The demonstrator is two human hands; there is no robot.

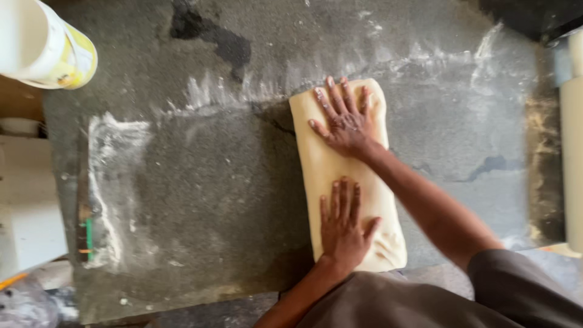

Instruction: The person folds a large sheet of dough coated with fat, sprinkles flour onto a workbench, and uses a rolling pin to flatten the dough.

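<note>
Both hands are pressing flat, fingers spread and gripping nothing, on a long slab of pale dough (340, 176) lying on the floury stone counter (200, 182), toward its right half and reaching the near edge. The left hand (343, 228) is bearing on the near end, the right hand (343, 118) on the far end. The dough is looking soft, heavy and pliable, best lifted from beneath at both ends. Its long axis is running from near edge to far edge. A plastic tub (45, 42) is standing at the far left corner.

A long, pale slab of folded dough (346, 182) lies on a grey, flour-dusted worktop (200, 182). The left hand (343, 228) presses flat on its near end; the right hand (343, 118), fingers spread, presses its far end. A white tub (45, 42) stands at the far left corner.
</note>
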